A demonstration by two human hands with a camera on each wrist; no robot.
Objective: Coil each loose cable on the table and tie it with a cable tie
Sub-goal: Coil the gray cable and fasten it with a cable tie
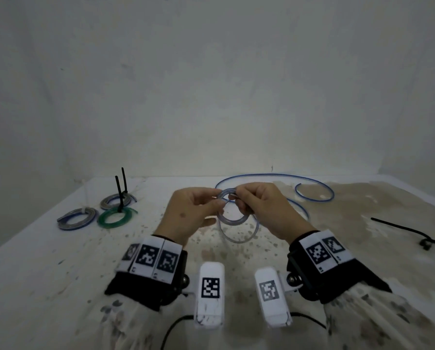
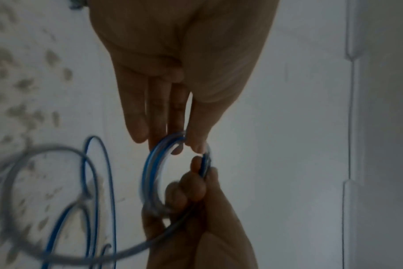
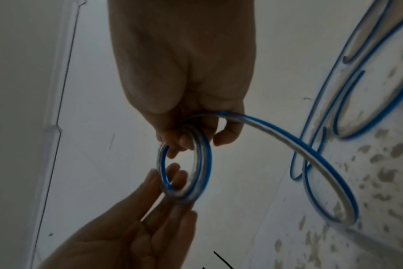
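A clear cable with a blue stripe is wound into a small coil (image 1: 232, 219) that both hands hold above the middle of the table. My left hand (image 1: 217, 201) pinches the coil's left side between thumb and fingers (image 2: 196, 143). On the right side, my right hand (image 1: 236, 201) grips the coil with curled fingers (image 3: 184, 140). The loose remainder of the cable (image 1: 274, 176) trails from the right hand in wide loops over the back right of the table (image 3: 299, 145). A black cable tie (image 1: 398, 227) lies on the table to the right.
Three tied coils lie at the left: a blue-grey one (image 1: 78, 217), a grey one (image 1: 116, 199) and a green one (image 1: 116, 218), two with black tie tails sticking up. The speckled white table (image 1: 60, 274) meets a wall at the back.
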